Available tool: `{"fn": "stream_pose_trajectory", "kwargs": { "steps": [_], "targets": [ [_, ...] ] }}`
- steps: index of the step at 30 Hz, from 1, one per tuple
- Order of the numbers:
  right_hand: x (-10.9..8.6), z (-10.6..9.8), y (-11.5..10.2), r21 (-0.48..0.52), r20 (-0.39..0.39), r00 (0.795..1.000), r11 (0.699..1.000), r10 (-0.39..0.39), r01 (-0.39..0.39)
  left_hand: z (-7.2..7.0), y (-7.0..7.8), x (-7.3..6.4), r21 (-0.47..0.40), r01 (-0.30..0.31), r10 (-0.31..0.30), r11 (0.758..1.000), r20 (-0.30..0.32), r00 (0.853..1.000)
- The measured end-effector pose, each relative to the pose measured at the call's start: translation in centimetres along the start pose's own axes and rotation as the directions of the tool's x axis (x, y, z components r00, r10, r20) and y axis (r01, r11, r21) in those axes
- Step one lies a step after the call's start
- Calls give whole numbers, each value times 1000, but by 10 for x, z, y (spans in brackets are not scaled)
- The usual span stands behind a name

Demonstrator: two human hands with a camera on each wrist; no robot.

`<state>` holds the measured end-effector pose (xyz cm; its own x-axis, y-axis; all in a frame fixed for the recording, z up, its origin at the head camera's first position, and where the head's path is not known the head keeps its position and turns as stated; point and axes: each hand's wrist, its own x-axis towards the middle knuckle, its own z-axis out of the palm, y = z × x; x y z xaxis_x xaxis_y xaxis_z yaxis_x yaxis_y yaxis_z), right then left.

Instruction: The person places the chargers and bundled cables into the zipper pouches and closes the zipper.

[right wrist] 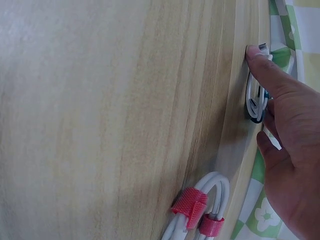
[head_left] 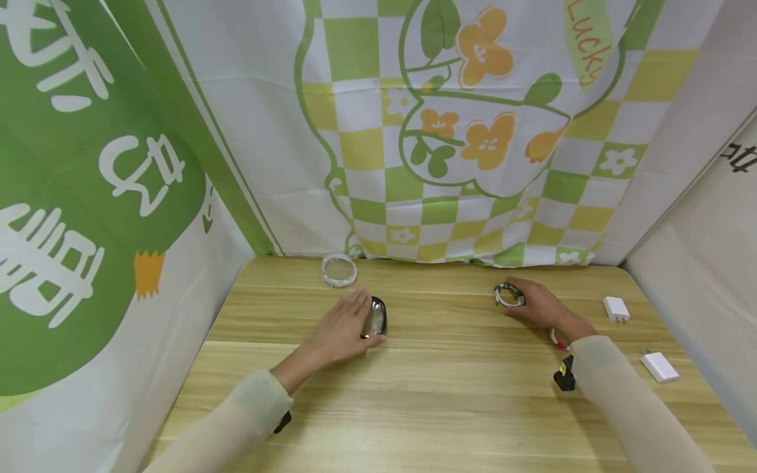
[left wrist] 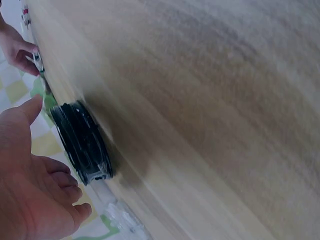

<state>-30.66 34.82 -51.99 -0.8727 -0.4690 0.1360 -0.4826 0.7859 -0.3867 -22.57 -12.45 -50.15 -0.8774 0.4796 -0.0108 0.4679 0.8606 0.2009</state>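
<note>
The left hand [head_left: 343, 328] lies with its fingers extended and thumb apart, and the black cable coil [left wrist: 82, 142] on the tabletop [head_left: 449, 407] is just to its right, between fingers at the coil's far end and thumb at its near end; whether skin touches it, I cannot tell. The coil's visible outline runs longer front to back, and the left hand is much the nearer: the right hand [head_left: 538, 303], well apart to the right, pinches a white cable coil [right wrist: 255, 105].

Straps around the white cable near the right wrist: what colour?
Pinkish red; the straps show best in the right wrist view.
</note>
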Motion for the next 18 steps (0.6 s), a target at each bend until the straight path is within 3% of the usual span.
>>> {"fn": "stream_pose_trajectory", "kwargs": {
  "steps": [18],
  "targets": [
    [2, 2, -1, 16, 16, 999, 999, 40, -40, 12, 10, 5, -75, 6, -11, 997, -62, 998]
  ]
}}
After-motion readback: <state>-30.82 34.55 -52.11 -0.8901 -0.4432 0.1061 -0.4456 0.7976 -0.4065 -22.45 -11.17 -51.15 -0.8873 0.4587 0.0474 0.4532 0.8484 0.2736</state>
